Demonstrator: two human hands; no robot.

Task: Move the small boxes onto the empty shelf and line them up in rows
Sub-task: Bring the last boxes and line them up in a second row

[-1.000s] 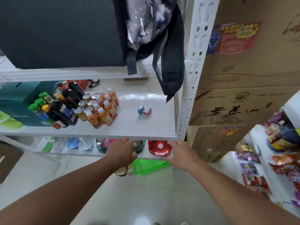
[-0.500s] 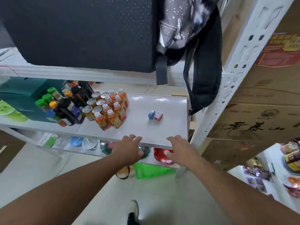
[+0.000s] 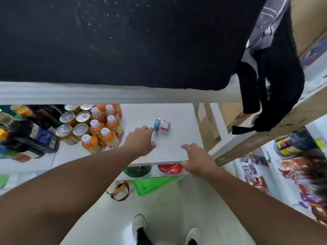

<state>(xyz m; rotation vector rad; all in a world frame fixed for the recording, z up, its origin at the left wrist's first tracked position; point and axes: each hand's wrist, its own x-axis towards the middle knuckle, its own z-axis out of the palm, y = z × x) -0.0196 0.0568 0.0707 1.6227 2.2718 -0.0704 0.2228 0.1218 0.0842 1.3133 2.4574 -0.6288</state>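
Small boxes, one blue and one red, stand side by side at the centre of the frame on a white shelf, below a large black board filling the upper frame. Orange bottles and cans crowd the shelf at centre left, well apart from the boxes. The left hand reaches over the shelf, fingers spread, a fingertip just beside the blue box; contact cannot be told. The right hand, fingers relaxed and holding nothing, hangs over the shelf's front edge.
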